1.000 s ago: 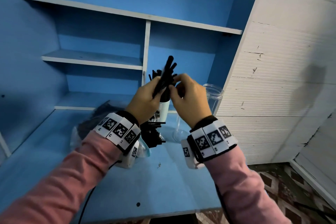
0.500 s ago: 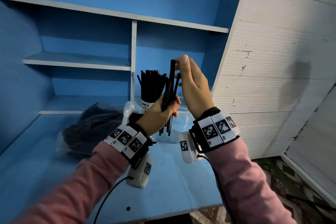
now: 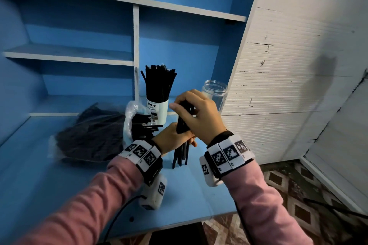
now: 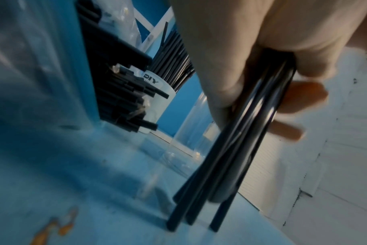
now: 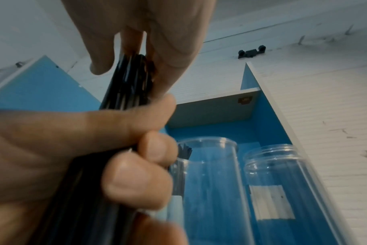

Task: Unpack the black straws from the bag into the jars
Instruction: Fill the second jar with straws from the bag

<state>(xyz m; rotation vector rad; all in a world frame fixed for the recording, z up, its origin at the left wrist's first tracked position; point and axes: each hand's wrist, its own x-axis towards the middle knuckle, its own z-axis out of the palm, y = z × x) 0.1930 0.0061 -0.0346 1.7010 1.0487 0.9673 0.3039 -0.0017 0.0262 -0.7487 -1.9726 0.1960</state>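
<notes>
Head view: your left hand (image 3: 172, 139) grips the bundle (image 3: 182, 146) low, your right hand (image 3: 196, 114) closes round its top, and the ends stand on the desk (image 3: 59, 185). Tap them level before lifting. The bag (image 3: 89, 131) lies to the left, the full jar (image 3: 158, 103) behind, an empty jar (image 3: 216, 93) beyond your right hand.

Left wrist view: your fingers (image 4: 230, 69) wrap the straws, yet the tips (image 4: 191, 218) splay on the desk. I would loosen slightly so they drop flush, then tighten.

Right wrist view: your right fingers (image 5: 107, 49) pinch the top, left fingers (image 5: 136, 182) below. Two clear jars (image 5: 212, 182) stand open just beside; aim for the nearer mouth, and keep the bundle upright.
</notes>
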